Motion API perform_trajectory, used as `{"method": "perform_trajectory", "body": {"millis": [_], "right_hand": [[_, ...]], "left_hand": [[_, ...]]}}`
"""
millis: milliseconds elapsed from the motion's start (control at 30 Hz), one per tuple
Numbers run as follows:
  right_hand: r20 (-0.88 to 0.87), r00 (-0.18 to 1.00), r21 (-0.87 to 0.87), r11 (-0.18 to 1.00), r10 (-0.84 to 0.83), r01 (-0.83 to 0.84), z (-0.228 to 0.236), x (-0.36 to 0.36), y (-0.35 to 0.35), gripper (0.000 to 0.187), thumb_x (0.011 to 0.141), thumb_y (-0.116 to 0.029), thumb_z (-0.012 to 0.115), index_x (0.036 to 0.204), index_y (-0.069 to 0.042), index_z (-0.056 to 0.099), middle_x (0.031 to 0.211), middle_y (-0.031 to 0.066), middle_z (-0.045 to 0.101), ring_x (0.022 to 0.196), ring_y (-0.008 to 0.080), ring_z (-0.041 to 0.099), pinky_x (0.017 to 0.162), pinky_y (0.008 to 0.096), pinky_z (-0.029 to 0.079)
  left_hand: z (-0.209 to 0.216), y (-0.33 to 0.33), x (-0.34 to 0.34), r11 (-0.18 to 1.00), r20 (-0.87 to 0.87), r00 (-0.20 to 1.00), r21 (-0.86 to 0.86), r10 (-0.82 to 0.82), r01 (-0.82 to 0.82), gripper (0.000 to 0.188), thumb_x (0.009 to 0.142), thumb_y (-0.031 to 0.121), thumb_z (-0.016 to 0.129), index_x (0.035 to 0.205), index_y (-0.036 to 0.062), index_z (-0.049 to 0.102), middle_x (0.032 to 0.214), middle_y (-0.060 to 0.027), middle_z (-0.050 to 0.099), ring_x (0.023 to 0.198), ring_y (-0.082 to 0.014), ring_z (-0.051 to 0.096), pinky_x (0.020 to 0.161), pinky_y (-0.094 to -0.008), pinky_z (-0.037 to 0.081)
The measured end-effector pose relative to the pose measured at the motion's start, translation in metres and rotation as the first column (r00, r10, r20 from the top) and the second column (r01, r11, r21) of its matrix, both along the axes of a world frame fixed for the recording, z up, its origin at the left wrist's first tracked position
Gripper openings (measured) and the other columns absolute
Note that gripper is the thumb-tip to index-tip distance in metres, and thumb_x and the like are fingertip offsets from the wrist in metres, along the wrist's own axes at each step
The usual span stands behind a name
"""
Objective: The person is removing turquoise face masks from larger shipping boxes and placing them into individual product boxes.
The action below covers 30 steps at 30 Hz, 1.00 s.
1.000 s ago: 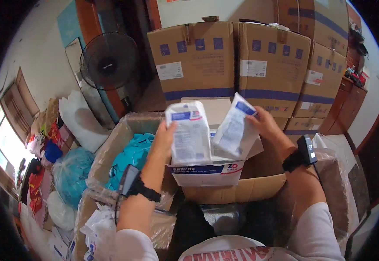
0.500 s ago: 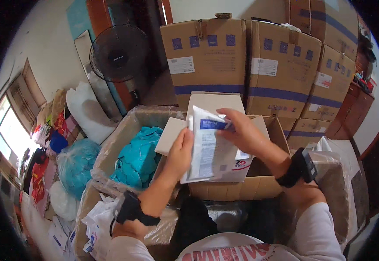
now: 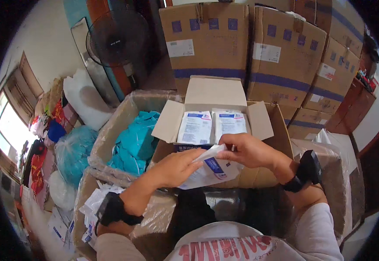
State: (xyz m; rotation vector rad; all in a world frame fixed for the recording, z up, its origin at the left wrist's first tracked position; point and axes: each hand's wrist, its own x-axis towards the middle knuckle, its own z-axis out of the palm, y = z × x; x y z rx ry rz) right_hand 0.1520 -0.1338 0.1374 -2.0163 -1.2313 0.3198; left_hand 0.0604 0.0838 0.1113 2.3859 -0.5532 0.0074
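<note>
A flat white packet (image 3: 213, 174) with a blue label panel is held low over my lap, tilted. My right hand (image 3: 252, 150) pinches its top edge between thumb and fingers. My left hand (image 3: 174, 168) grips the packet from the left side, thumb along its upper edge. Just beyond my hands stands an open white carton (image 3: 215, 93), flaps folded out. Two stacks of similar packets show inside it, a left packet (image 3: 195, 127) and a right packet (image 3: 230, 123). My hands and the held packet hide part of the carton's front.
The carton rests on a larger brown box (image 3: 280, 130). To its left, a plastic-lined box (image 3: 98, 152) holds teal pieces (image 3: 139, 141). Loose white packets (image 3: 96, 204) lie in a box by my left forearm. Tall brown cartons (image 3: 204, 48) are stacked behind, near a black fan (image 3: 117, 39).
The packet has come down towards my lap and tilted, with both hands still on it. The carton's packets, hidden before, now show. The view has dipped lower.
</note>
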Motion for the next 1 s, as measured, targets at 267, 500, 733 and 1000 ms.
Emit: {"method": "perform_trajectory", "body": {"millis": [267, 500, 733, 1000], "right_hand": [[-0.178, 0.945, -0.246, 0.917, 0.276, -0.314, -0.071, -0.034, -0.005, 0.037, 0.086, -0.037, 0.05, 0.087, 0.0, 0.053, 0.07, 0.0206, 0.055, 0.064, 0.0351, 0.054, 0.059, 0.039, 0.043], [0.147, 0.932, -0.285, 0.916, 0.331, -0.281, -0.131, -0.067, -0.009, 0.033, 0.086, -0.036, 0.046, 0.077, -0.006, 0.056, 0.067, 0.0135, 0.058, 0.063, 0.0336, 0.058, 0.054, 0.0428, 0.045], [0.361, 0.805, -0.22, 0.882, 0.471, -0.417, -0.139, -0.098, -0.006, 0.024, 0.079, -0.029, 0.052, 0.071, -0.007, 0.053, 0.06, 0.0089, 0.056, 0.058, 0.0268, 0.059, 0.052, 0.039, 0.047], [0.401, 0.881, 0.006, 0.961, 0.251, -0.277, -0.117, -0.113, -0.026, 0.021, 0.075, -0.027, 0.06, 0.07, -0.007, 0.053, 0.062, 0.0048, 0.053, 0.058, 0.0215, 0.056, 0.051, 0.0323, 0.045]], "left_hand": [[-0.032, -0.026, -0.026, 0.918, -0.107, 0.987, 0.366, -0.12, 0.152, 0.021, 0.087, 0.027, 0.044, 0.091, 0.0099, 0.055, 0.082, -0.0122, 0.06, 0.077, -0.0337, 0.056, 0.066, -0.0456, 0.042], [-0.09, -0.034, -0.048, 0.989, -0.505, 0.85, -0.083, -0.149, 0.123, 0.028, 0.092, 0.024, 0.038, 0.084, 0.0024, 0.053, 0.074, -0.0117, 0.057, 0.072, -0.0247, 0.055, 0.064, -0.0349, 0.042], [-0.206, -0.028, -0.082, 0.823, -0.587, 0.81, -0.452, 0.015, -0.343, 0.028, 0.092, 0.025, 0.04, 0.085, 0.0007, 0.051, 0.072, -0.0038, 0.051, 0.067, -0.0126, 0.045, 0.065, -0.0276, 0.04], [-0.191, 0.026, -0.058, 0.732, -0.208, 0.783, -0.278, 0.586, -0.622, 0.028, 0.091, 0.025, 0.041, 0.087, -0.0005, 0.051, 0.072, -0.0143, 0.052, 0.067, -0.0247, 0.052, 0.064, -0.0315, 0.041]]}}
